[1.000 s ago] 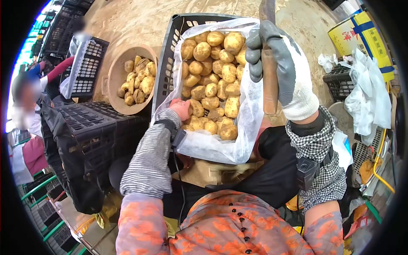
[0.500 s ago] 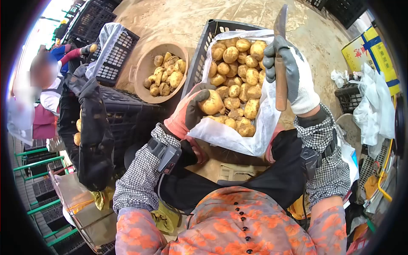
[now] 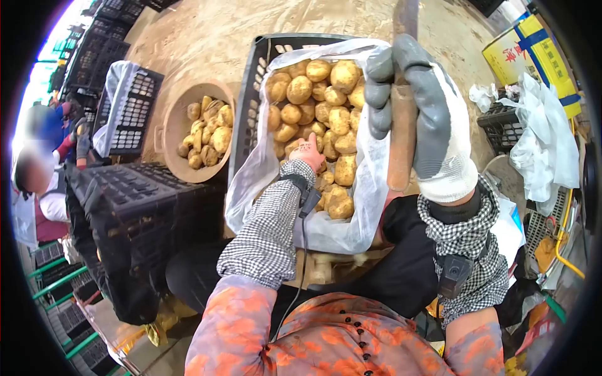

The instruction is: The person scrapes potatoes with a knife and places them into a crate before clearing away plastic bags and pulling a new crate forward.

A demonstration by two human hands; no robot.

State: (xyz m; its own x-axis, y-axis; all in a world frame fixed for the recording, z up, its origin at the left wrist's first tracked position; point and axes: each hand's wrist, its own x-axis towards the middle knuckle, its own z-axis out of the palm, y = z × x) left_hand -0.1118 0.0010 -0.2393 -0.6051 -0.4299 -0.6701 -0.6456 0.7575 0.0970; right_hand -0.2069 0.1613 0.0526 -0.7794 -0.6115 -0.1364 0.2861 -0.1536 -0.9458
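Observation:
My left hand (image 3: 306,153), in a pink and grey glove, reaches down among the potatoes (image 3: 323,103) in a black crate (image 3: 246,94) lined with a white bag (image 3: 251,182). Its fingers are buried between potatoes, so I cannot see what they grip. Above the crate's right side, my right hand (image 3: 417,113), in a grey and white glove, is closed around the wooden handle of a knife (image 3: 401,156), held upright with the blade running out of the top of the view.
A tan basin (image 3: 170,122) with several potatoes sits left of the crate. An upturned black crate (image 3: 132,194) stands at my left, with more crates behind. Another person (image 3: 37,182) works at far left. A yellow box (image 3: 533,50) and white bags (image 3: 545,144) lie at right.
Half a second ago my left hand held a potato lifted off the crate's near edge; now it is back down among the potatoes. The right hand with the knife has come closer to the camera.

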